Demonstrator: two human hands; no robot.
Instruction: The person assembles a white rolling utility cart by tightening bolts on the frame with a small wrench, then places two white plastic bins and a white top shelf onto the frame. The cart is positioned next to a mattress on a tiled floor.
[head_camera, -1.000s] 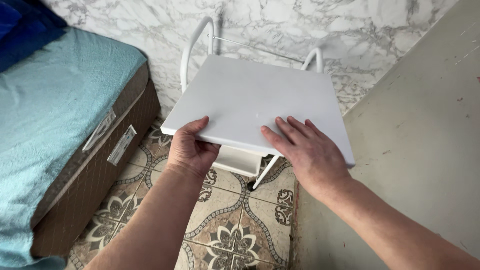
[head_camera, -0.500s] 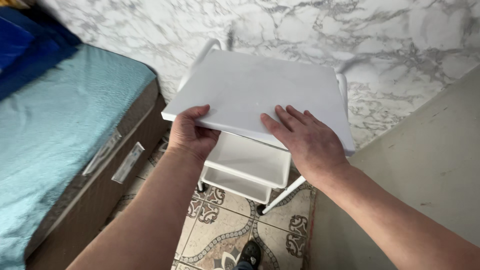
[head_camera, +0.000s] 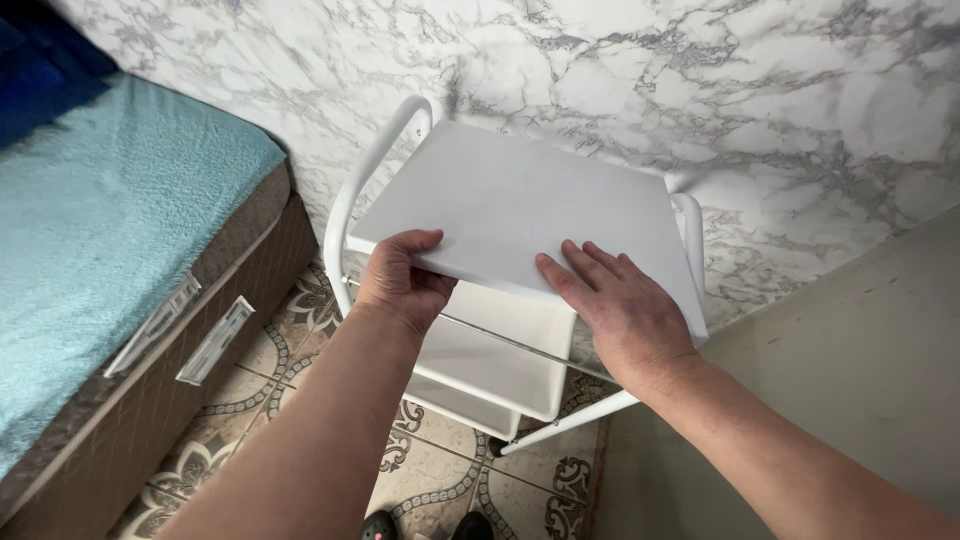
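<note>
Between bed and wall, hands hold board.

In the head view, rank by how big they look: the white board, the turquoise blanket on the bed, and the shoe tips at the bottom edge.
1. Turquoise blanket and white board: look about alike; the board is nearer the camera, so unranked.
2. Shoe tips: far smallest, mostly cut off by the frame.

Two labels show, both on the brown side of the bed base at the left. The upper label is a long pale strip under clear film, slanted. The lower label lies just beside it, same shape and slant.
</note>
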